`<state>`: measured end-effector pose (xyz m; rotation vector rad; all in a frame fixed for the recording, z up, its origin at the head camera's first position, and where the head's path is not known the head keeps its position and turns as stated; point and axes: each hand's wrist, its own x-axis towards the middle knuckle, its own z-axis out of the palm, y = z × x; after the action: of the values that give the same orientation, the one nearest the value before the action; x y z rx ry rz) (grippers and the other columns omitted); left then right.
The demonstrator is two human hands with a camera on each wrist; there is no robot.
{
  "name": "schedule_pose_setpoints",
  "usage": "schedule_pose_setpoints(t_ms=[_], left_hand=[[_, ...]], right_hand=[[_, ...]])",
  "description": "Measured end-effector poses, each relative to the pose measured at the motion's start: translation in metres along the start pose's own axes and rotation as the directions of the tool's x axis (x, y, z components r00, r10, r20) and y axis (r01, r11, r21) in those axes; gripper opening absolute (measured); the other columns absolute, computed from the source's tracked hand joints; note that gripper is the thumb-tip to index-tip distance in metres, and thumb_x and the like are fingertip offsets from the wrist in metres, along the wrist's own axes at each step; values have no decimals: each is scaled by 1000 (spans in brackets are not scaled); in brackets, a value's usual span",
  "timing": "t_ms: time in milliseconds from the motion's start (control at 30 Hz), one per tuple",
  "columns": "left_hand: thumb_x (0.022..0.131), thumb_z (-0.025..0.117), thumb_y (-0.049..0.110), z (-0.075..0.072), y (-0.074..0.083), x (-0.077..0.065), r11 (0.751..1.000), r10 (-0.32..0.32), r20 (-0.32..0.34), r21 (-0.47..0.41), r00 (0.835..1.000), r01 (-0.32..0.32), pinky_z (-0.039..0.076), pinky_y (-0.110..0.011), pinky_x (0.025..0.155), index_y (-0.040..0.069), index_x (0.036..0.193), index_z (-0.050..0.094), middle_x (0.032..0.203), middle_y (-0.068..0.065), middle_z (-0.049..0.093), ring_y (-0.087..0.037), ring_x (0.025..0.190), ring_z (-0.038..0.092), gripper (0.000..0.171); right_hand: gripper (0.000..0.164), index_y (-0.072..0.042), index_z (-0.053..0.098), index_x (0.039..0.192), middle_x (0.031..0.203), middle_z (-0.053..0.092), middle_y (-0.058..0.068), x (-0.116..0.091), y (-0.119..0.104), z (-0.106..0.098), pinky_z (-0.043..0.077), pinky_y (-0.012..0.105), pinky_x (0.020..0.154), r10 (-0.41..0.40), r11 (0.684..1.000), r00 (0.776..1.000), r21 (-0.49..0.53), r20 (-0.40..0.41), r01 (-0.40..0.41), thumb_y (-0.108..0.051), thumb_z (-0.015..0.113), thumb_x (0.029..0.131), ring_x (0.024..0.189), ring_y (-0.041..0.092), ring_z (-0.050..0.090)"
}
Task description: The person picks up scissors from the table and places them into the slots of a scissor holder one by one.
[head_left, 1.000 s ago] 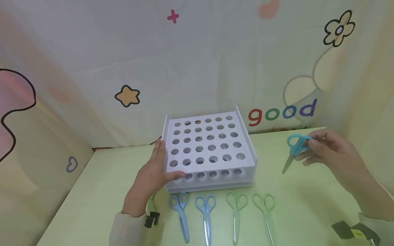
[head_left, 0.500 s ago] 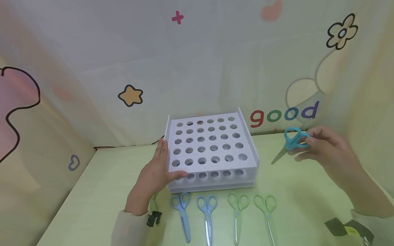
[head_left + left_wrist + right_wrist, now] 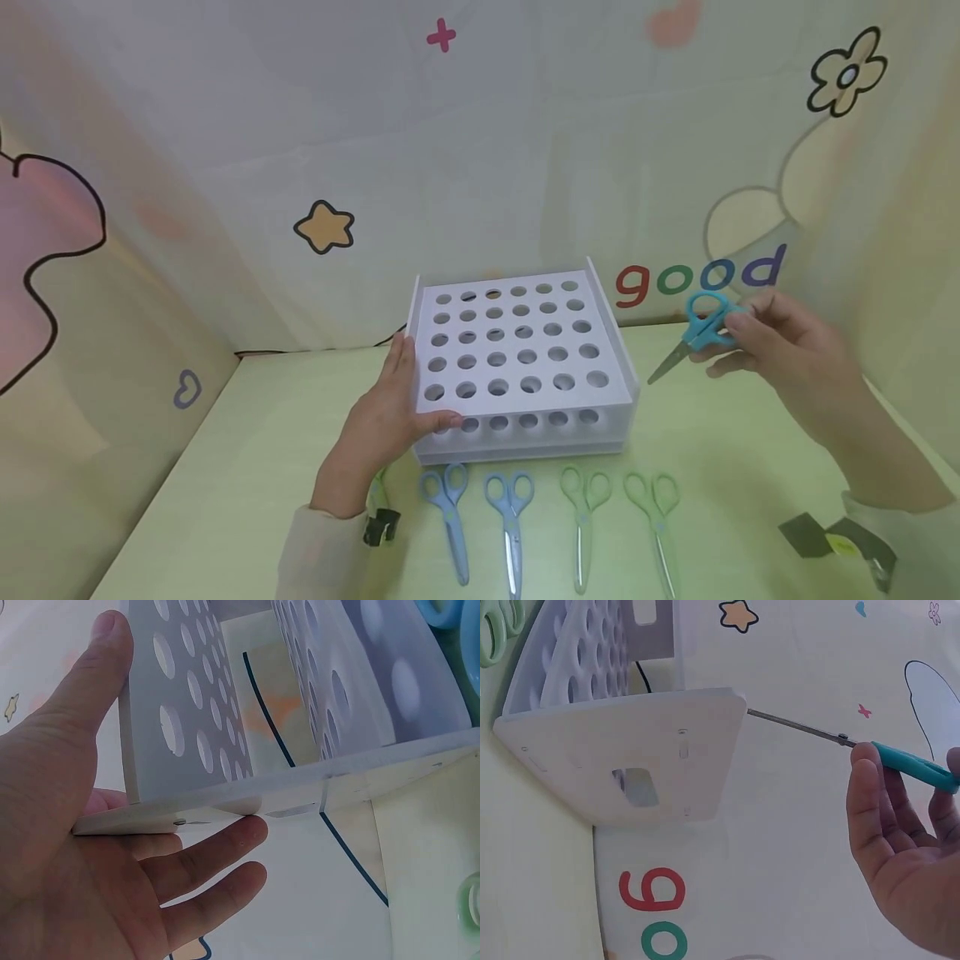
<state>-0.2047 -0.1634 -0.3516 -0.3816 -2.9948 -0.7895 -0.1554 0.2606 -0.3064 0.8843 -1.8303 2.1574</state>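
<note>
A white rack with rows of round holes stands on the table. My left hand grips its left front corner, thumb over the front edge of the top plate and fingers along the outside of the side panel. My right hand pinches scissors by their turquoise handle, above the table on the rack's right. Their blades slope down and left, the tip near the right panel. In the right wrist view the scissors appear edge-on, with the blade tip overlapping the corner of the white panel.
Two blue scissors and two green scissors lie in a row before the rack, handles toward it. A printed curtain hangs behind the table. A dark cord runs along the back edge.
My right hand has moved up and left, bringing the turquoise-handled scissors closer to the rack and tilting their blades further left. The left hand keeps its hold on the rack.
</note>
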Motion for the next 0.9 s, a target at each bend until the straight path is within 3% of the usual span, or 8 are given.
schedule_pose_setpoints(t_ms=[100, 300, 533, 900], left_hand=[[77, 85, 52, 0, 0, 0, 1000, 1, -3, 2, 1000, -1, 48, -40, 80, 5, 162, 1, 169, -10, -7, -32, 124, 52, 129], [77, 85, 52, 0, -1, 1, 1000, -1, -2, 3, 1000, 1, 47, -40, 80, 5, 162, 1, 169, -11, -5, -32, 123, 52, 128], [77, 86, 51, 0, -1, 1, 1000, 7, -3, 4, 1000, -7, 48, -41, 82, 6, 162, 2, 169, -8, -7, -31, 120, 53, 128], [76, 85, 54, 0, 0, 0, 1000, 21, -10, 19, 1000, -21, 48, -39, 77, 4, 162, 4, 169, -13, -4, -30, 112, 57, 128]], right_hand=[[11, 7, 51, 99, 98, 70, 17, 6, -1, 6, 58, 33, 72, -12, 999, 1000, -35, -17, 11, 12, 43, 102, 90, 25, 72], [15, 8, 54, 96, 94, 71, 16, 16, 2, 17, 58, 32, 71, -30, 999, 1000, -11, -2, 30, 15, 42, 101, 87, 25, 73], [10, 9, 53, 93, 92, 69, 16, 23, 5, 29, 58, 33, 69, 6, 996, 999, -87, -45, -10, 10, 48, 102, 84, 24, 72], [8, 1, 59, 98, 94, 74, 9, 29, 18, 41, 57, 28, 67, 54, 977, 995, -201, -87, -70, 7, 56, 100, 82, 20, 73]])
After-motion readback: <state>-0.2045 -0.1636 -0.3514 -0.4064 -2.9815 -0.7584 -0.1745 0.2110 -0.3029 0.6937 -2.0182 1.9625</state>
